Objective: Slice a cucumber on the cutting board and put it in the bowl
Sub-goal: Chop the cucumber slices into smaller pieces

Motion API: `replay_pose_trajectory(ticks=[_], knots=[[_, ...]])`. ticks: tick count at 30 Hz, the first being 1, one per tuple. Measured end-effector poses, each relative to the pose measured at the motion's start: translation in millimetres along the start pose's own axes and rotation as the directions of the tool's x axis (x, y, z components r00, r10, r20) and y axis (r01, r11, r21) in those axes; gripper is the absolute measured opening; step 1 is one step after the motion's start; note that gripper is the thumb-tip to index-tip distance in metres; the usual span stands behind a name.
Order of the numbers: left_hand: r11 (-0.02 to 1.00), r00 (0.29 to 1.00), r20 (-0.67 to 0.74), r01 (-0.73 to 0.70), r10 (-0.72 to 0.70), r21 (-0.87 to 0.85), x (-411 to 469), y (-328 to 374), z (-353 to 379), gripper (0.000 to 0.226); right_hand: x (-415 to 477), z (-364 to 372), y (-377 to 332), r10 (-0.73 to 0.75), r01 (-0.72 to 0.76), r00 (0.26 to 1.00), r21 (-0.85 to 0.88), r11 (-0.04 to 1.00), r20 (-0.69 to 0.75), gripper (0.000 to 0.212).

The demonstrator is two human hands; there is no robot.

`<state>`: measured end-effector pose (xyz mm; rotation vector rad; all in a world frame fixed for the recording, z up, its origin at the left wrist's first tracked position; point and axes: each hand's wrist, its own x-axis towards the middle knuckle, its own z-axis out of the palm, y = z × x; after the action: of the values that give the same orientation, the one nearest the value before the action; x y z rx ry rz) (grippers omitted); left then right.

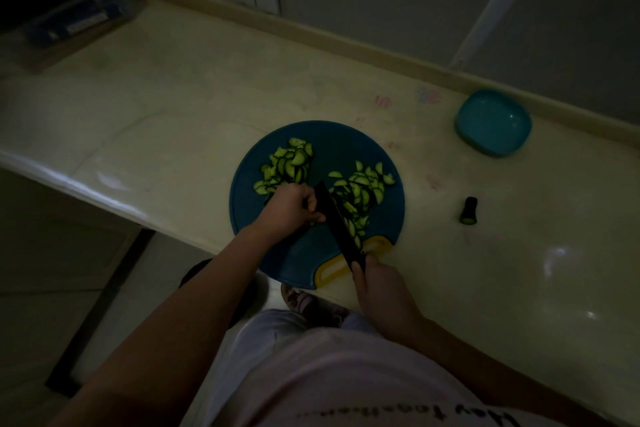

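Observation:
A round blue cutting board (332, 142) with a yellow handle lies near the counter's front edge. Two heaps of cucumber slices lie on it, one at the left (289, 165) and one at the right (360, 189). My right hand (379, 288) grips the handle of a black knife (337, 218), whose blade slants across the board. Just left of the blade, my left hand (292, 206) has its fingers curled over something; what is under them is hidden. The teal bowl (493, 121) stands apart at the back right and looks empty.
A cut-off cucumber end (468, 215) lies on the pale counter (173, 97) right of the board. A dark box with a blue label (76, 17) sits at the far left. A raised ledge (346, 42) runs along the counter's back.

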<state>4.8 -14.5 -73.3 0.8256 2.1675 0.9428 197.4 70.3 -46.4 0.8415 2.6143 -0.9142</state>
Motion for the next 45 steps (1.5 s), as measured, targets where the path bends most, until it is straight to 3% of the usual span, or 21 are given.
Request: replay_pose_trajectory(ticks=[14,22,28,31,33,35,39,42,45], knots=[[0.997,0.999,0.027,0.035,-0.037,0.062,-0.6,7.1,-3.5,0.041,6.6,6.6,-1.6,0.016,-0.018,0.999,0.07,0.997,0.028,0.033],[0.985,0.993,-0.049,0.114,-0.109,0.132,-6.4,15.9,3.5,0.042,6.2,5.0,3.6,0.066,-0.066,0.998,0.011,0.998,0.005,0.037],[0.966,0.985,-0.128,0.137,-0.111,0.22,-13.2,24.7,-6.8,0.006,12.7,-18.3,-8.5,-0.066,0.073,0.995,0.085,0.994,-0.081,0.031],[0.935,0.971,-0.19,0.196,-0.143,0.296,-16.4,34.6,-21.8,0.018,25.0,-49.1,-18.0,-0.137,0.151,0.981,0.098,0.984,-0.136,0.03],[0.878,0.95,-0.269,0.258,-0.156,0.404,-22.1,46.0,-33.9,0.019,35.7,-74.1,-21.8,-0.206,0.207,0.963,-0.013,0.978,-0.175,0.031],[0.841,0.911,-0.408,0.27,-0.065,0.469,-30.5,55.6,-43.6,0.019,45.7,-99.0,-24.2,-0.272,0.244,0.947,-0.167,0.955,-0.173,0.031],[0.878,0.814,-0.543,0.09,0.207,0.469,-46.8,76.6,-49.5,0.028,58.0,-136.8,-29.7,-0.374,0.314,0.924,-0.411,0.856,-0.073,0.035],[0.869,0.855,-0.435,-0.037,0.284,0.493,-49.5,89.5,-43.0,0.065,64.8,-150.0,-36.6,-0.437,0.375,0.899,-0.526,0.763,0.008,0.036],[0.808,0.949,-0.163,-0.131,0.27,0.575,-45.0,95.9,-29.2,0.102,71.5,-154.8,-44.4,-0.476,0.422,0.875,-0.623,0.659,0.088,0.034]])
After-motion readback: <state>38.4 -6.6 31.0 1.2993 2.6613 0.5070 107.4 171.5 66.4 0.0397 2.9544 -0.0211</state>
